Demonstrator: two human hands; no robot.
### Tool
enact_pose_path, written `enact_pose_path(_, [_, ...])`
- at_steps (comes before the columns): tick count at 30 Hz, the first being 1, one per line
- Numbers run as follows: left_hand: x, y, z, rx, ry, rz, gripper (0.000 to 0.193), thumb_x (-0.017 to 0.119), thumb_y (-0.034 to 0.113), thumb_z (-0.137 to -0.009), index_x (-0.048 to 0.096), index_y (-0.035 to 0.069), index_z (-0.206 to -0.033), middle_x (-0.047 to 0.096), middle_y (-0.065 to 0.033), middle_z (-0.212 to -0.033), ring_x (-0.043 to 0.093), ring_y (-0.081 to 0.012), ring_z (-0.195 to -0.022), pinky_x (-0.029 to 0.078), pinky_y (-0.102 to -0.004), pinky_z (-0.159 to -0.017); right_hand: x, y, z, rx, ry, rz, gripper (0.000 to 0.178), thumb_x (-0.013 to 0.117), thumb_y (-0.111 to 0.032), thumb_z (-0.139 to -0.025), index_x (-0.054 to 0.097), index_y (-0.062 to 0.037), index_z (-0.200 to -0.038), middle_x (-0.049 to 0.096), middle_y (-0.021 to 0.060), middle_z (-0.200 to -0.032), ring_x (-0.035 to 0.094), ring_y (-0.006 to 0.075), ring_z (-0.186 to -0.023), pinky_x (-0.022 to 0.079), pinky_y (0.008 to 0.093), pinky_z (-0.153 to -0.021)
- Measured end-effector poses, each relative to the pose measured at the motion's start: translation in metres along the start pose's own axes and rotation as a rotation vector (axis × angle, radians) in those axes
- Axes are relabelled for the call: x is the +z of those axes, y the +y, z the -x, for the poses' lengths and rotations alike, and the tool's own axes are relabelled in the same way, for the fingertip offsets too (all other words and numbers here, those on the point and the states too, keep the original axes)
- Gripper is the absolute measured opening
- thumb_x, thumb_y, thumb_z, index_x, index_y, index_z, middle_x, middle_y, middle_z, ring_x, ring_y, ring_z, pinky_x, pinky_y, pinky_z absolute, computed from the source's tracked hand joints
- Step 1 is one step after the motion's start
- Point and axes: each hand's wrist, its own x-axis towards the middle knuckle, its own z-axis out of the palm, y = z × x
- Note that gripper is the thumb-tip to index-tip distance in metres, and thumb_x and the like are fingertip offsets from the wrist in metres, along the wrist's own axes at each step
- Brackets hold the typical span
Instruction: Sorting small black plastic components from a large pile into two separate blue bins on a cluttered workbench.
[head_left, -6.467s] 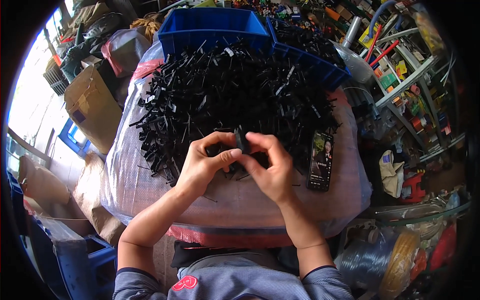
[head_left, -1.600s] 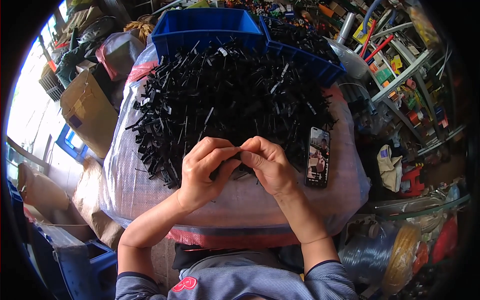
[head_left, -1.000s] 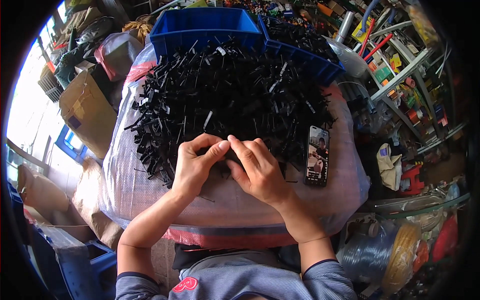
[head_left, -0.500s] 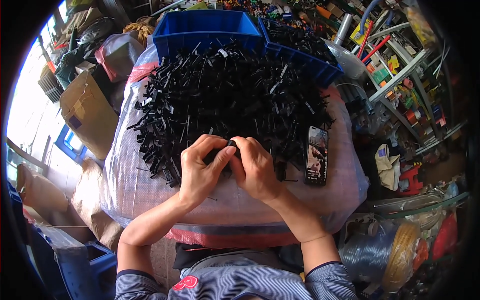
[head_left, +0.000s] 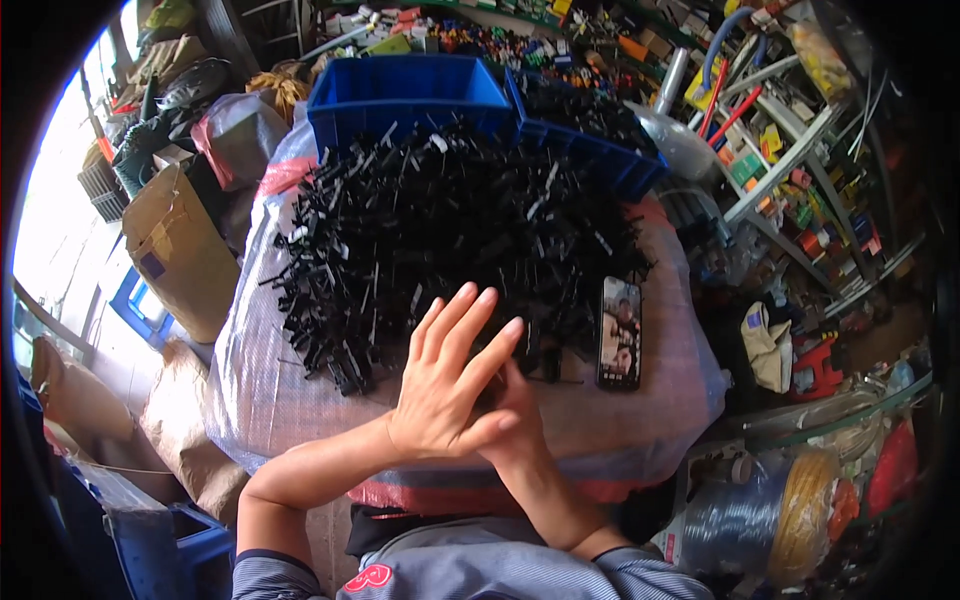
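Observation:
My left hand (head_left: 450, 385) is spread flat with its back upward, its fingers pointing away and nothing visible in it. Under and beside it is my right hand (head_left: 522, 415), mostly covered by the left. The fingers of the right hand are largely hidden, so what they hold, if anything, does not show. Both hands are in front of a big heap of small black plastic parts (head_left: 430, 230), many with thin pins or stems sticking out. The heap lies on a bulging woven sack (head_left: 310, 420) used as a work surface.
Behind the heap stand a blue bin (head_left: 410, 115) and a second blue bin (head_left: 590, 155) with black parts inside. A phone (head_left: 620, 335) with a lit screen lies right of the heap. Wire spools (head_left: 735, 515) are at lower right, a cardboard box (head_left: 180, 255) at left.
The fingertips were pinched together around a small dark piece; now my left hand has spread and crossed over the right. Both hands moved nearer to me. The view shifted slightly.

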Motion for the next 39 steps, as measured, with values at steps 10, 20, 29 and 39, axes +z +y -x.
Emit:
enact_pose_path(10, [-0.018,-0.030,-0.006,-0.103,0.162,-0.092,0.053,0.065,0.023,-0.072,0.053,0.003,-0.119,0.048,-0.0193,-0.126,0.047,-0.0362,-0.113,0.036,-0.0429,-0.091,0.029,-0.238,-0.110,-0.277,-0.076,-0.200,0.038,0.042,-0.036,-0.093,0.051,-0.0006,-0.101,0.053,0.0197,-0.106,0.050,0.0348,-0.105,0.043,0.0478,-0.088])
enact_pose_path(20, [-0.019,-0.035,-0.008,-0.094,0.112,-0.216,0.038,0.067,0.013,-0.064,0.063,0.005,-0.100,0.056,-0.0147,-0.113,0.057,-0.0308,-0.096,0.044,-0.0383,-0.077,0.024,-0.454,-0.324,-0.750,0.442,0.566,0.081,0.046,-0.059,-0.084,0.021,-0.0076,-0.141,0.009,0.0231,-0.147,0.002,0.0449,-0.134,-0.002,0.0642,-0.101])
enact_pose_path(29, [-0.019,-0.045,-0.014,-0.082,0.168,-0.113,0.036,0.067,0.004,-0.065,0.063,0.003,-0.101,0.057,-0.0159,-0.113,0.059,-0.0308,-0.091,0.046,-0.0369,-0.076,0.036,-0.395,-0.232,-0.563,-0.029,0.917,0.035,0.054,-0.026,-0.090,0.055,-0.0003,-0.114,0.061,0.0126,-0.108,0.058,0.0209,-0.101,0.045,0.0341,-0.088])
enact_pose_path(39, [-0.029,-0.062,-0.009,-0.411,0.639,0.374,0.037,0.057,-0.005,-0.079,0.054,0.001,-0.115,0.057,-0.0104,-0.113,0.058,-0.0153,-0.091,0.047,-0.0257,-0.075,0.049,-0.114,-0.086,-0.657,-0.692,2.023,0.030,0.062,0.001,-0.074,0.063,-0.0055,-0.104,0.061,0.0121,-0.105,0.057,0.0266,-0.099,0.046,0.0326,-0.086])
